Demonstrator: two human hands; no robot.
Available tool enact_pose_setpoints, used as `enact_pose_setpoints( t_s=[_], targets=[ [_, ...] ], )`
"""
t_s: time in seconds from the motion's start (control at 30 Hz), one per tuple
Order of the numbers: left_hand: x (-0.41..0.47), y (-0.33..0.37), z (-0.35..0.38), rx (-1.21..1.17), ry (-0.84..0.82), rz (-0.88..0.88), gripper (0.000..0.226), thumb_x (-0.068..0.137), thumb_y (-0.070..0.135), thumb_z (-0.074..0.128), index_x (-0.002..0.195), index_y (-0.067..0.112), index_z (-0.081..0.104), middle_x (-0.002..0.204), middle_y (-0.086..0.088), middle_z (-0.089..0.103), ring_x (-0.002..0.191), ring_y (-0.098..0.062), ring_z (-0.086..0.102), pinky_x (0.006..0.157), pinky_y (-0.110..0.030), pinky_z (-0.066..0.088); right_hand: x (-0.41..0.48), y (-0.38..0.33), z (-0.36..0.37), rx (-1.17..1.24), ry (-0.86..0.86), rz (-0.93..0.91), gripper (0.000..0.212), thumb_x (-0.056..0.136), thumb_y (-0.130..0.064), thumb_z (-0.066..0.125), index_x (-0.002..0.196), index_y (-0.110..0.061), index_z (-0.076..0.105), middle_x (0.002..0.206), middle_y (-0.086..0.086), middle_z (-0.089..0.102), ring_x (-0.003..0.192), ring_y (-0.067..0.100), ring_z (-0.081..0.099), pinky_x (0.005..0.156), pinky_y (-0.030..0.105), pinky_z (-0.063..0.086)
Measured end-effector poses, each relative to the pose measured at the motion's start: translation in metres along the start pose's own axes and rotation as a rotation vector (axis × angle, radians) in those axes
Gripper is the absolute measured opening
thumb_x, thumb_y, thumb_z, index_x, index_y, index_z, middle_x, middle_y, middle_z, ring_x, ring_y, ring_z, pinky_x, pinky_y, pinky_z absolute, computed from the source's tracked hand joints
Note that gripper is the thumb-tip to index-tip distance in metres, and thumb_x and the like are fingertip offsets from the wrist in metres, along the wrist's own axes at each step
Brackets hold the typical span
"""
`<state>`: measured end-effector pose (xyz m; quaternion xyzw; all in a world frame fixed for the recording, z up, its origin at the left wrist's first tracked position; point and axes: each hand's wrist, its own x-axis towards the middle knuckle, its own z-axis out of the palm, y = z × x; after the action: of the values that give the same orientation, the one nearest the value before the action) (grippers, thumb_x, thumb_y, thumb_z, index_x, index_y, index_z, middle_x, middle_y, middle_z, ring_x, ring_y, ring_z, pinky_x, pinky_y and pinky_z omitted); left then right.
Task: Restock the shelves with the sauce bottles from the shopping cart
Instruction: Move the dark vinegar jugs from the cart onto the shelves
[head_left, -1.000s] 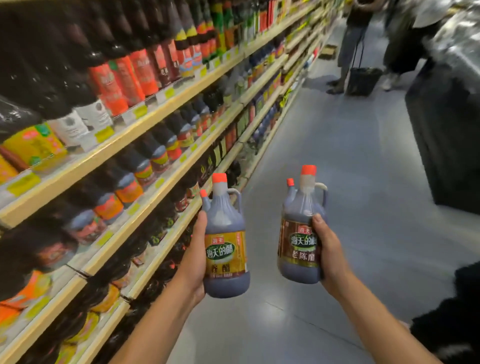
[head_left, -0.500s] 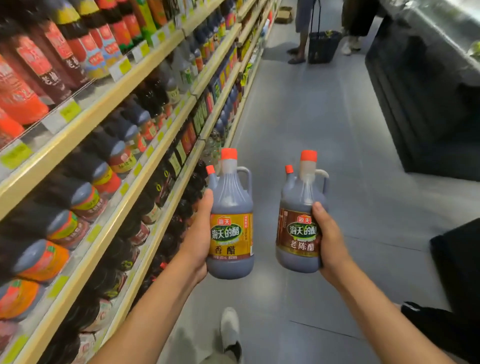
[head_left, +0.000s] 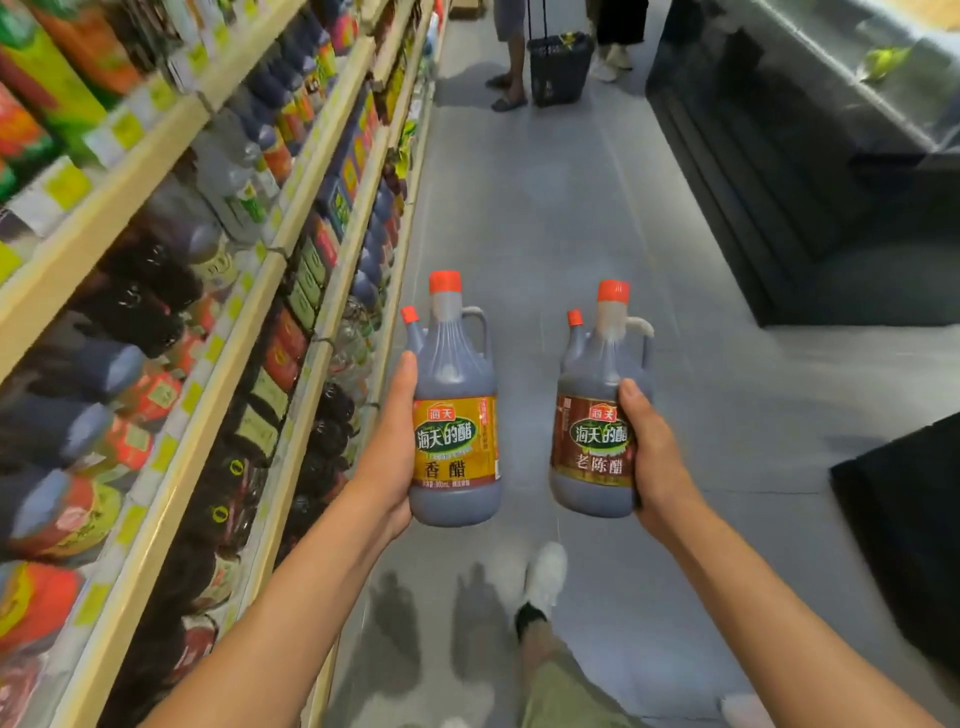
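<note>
Red-capped and filled with dark liquid, two handled sauce bottles are being carried and are not yet shelved. We record the left hand (head_left: 389, 457) wrapped round the side of the yellow-labelled bottle (head_left: 454, 415), thumb up its near edge. The right hand (head_left: 655, 457) grips the brown-labelled bottle (head_left: 592, 431) in the same way. Both bottles are upright, held out over the aisle floor (head_left: 545, 208), apart from each other and clear of the shelves (head_left: 104, 223) along the person's left.

Progress, in our judgement: this pair is collected and mid-delivery; placement is outstanding. The shopping cart is not in view, so we cannot say how many bottles are left in it. The shelves beside the left arm appear densely stocked with dark bottles, though blur prevents us from picking out a matching product or a vacant slot. Finding the right facing for each label is the next requirement.

Surroundings: a dark chest cabinet (head_left: 779, 197) lines the right of the aisle, and a dark object (head_left: 909, 545) we cannot identify intrudes at the right edge. Further along, two people stand with a wheeled basket (head_left: 558, 67), partly occupying the aisle. They are well apart from the bottles but would obstruct passage in that direction. The person's white shoe (head_left: 545, 577) shows below the bottles.
</note>
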<state>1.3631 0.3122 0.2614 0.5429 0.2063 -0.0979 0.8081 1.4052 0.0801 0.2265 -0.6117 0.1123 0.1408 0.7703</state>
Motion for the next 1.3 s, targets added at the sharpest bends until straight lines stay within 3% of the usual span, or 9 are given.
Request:
enact_pose_setpoints(
  t_s=[0.2, 0.3, 0.37, 0.47, 0.63, 0.77, 0.87, 1.07, 1.3],
  targets=[
    [0.122, 0.043, 0.032, -0.009, 0.062, -0.017, 0.077, 0.079, 0.078, 0.048, 0.125, 0.02, 0.068, 0.101, -0.017, 0.075, 0.085, -0.029, 0.074, 0.085, -0.047, 0.059, 0.128, -0.046, -0.006, -0.015, 0.017, -0.007, 0.067, 0.075, -0.058, 0.067, 0.121, -0.009, 0.065, 0.107, 0.023, 0.073, 0.099, 0.042, 0.07, 0.095, 0.063, 0.052],
    [0.176, 0.067, 0.047, -0.025, 0.111, -0.008, 0.069, 0.081, 0.075, 0.046, 0.116, 0.021, 0.07, 0.097, -0.015, 0.076, 0.083, -0.027, 0.075, 0.083, -0.045, 0.058, 0.192, -0.075, -0.002, -0.027, 0.001, 0.002, 0.053, 0.079, -0.053, 0.062, 0.113, -0.014, 0.068, 0.105, 0.022, 0.074, 0.094, 0.039, 0.071, 0.095, 0.062, 0.052],
    [0.212, 0.082, 0.055, -0.049, 0.133, -0.014, 0.063, 0.087, 0.072, 0.043, 0.115, 0.023, 0.07, 0.096, -0.015, 0.077, 0.082, -0.027, 0.075, 0.081, -0.043, 0.059, 0.234, -0.093, 0.004, -0.049, -0.023, 0.004, 0.058, 0.074, -0.06, 0.068, 0.109, -0.014, 0.07, 0.105, 0.023, 0.073, 0.097, 0.042, 0.07, 0.096, 0.062, 0.051],
    [0.262, 0.105, 0.059, -0.053, 0.154, -0.019, 0.063, 0.092, 0.072, 0.039, 0.122, 0.024, 0.066, 0.105, -0.015, 0.076, 0.089, -0.029, 0.075, 0.079, -0.043, 0.062, 0.296, -0.115, 0.016, -0.074, -0.059, -0.001, 0.084, 0.049, -0.077, 0.08, 0.103, -0.014, 0.073, 0.104, 0.024, 0.073, 0.1, 0.045, 0.068, 0.094, 0.057, 0.053],
    [0.36, 0.15, 0.05, -0.037, 0.176, 0.017, 0.078, 0.081, 0.082, 0.052, 0.139, 0.029, 0.056, 0.127, -0.018, 0.068, 0.112, -0.039, 0.068, 0.097, -0.061, 0.053, 0.399, -0.146, 0.04, -0.11, -0.074, -0.012, 0.078, 0.053, -0.072, 0.076, 0.104, -0.013, 0.07, 0.095, 0.017, 0.076, 0.088, 0.034, 0.073, 0.09, 0.053, 0.055],
    [0.449, 0.19, 0.031, -0.012, 0.194, 0.021, 0.094, 0.068, 0.089, 0.06, 0.142, 0.031, 0.053, 0.131, -0.013, 0.067, 0.112, -0.035, 0.07, 0.096, -0.057, 0.055, 0.48, -0.164, 0.068, -0.097, -0.053, -0.023, 0.097, 0.043, -0.083, 0.078, 0.113, -0.016, 0.068, 0.106, 0.021, 0.074, 0.095, 0.038, 0.071, 0.089, 0.052, 0.056],
    [0.51, 0.227, 0.021, -0.005, 0.162, 0.0, 0.101, 0.06, 0.09, 0.066, 0.141, 0.03, 0.054, 0.13, -0.013, 0.068, 0.112, -0.035, 0.069, 0.099, -0.057, 0.053, 0.536, -0.185, 0.093, -0.066, -0.015, -0.032, 0.071, 0.067, -0.07, 0.07, 0.115, -0.018, 0.065, 0.113, 0.024, 0.071, 0.097, 0.038, 0.071, 0.092, 0.054, 0.055],
    [0.628, 0.297, 0.019, -0.006, 0.078, -0.037, 0.061, 0.09, 0.071, 0.039, 0.121, 0.026, 0.066, 0.101, -0.009, 0.078, 0.087, -0.024, 0.076, 0.085, -0.042, 0.059, 0.649, -0.219, 0.128, -0.047, 0.049, -0.037, 0.052, 0.078, -0.058, 0.06, 0.114, -0.022, 0.065, 0.108, 0.016, 0.074, 0.103, 0.041, 0.069, 0.093, 0.054, 0.055],
    [0.771, 0.359, 0.036, -0.021, 0.111, -0.063, 0.063, 0.092, 0.071, 0.04, 0.119, 0.021, 0.068, 0.102, -0.015, 0.077, 0.087, -0.027, 0.076, 0.086, -0.045, 0.058, 0.797, -0.257, 0.15, -0.064, 0.052, -0.032, 0.063, 0.067, -0.065, 0.069, 0.11, -0.019, 0.068, 0.106, 0.02, 0.074, 0.093, 0.035, 0.073, 0.085, 0.047, 0.059]
  ],
)
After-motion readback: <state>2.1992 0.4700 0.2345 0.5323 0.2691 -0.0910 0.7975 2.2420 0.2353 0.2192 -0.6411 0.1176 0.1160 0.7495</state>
